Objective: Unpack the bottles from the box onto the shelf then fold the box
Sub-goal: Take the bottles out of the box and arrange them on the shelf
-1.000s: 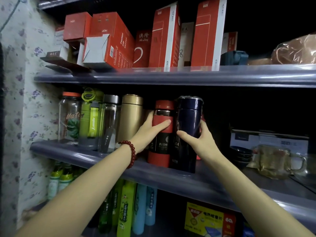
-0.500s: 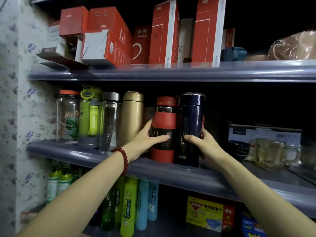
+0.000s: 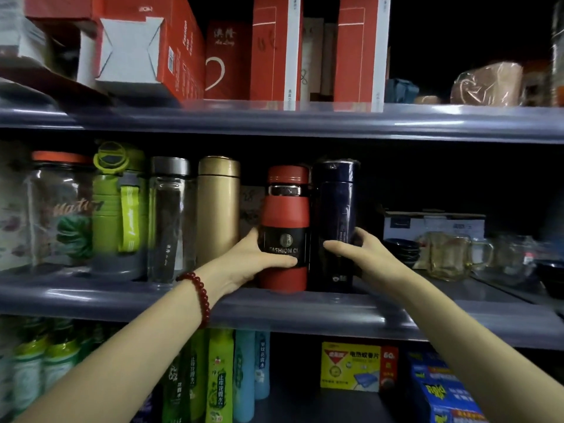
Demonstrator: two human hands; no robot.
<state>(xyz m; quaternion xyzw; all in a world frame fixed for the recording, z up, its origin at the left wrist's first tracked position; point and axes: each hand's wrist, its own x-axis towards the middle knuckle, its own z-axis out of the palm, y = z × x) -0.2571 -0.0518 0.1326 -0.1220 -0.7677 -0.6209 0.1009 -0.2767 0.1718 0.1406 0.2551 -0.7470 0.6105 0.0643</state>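
Red bead bracelet (image 3: 198,293), bare forearms

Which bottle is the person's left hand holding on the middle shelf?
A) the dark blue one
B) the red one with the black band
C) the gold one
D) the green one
B: the left hand wraps around the black band of the red bottle, while the right hand grips the dark blue bottle beside it.

Red flask (image 3: 285,209) with a black band, navy flask (image 3: 334,221), gold flask (image 3: 218,209), lime-green bottle (image 3: 117,203), red boxes (image 3: 274,50), grey-blue shelf (image 3: 305,309), dark red bead bracelet (image 3: 200,293).
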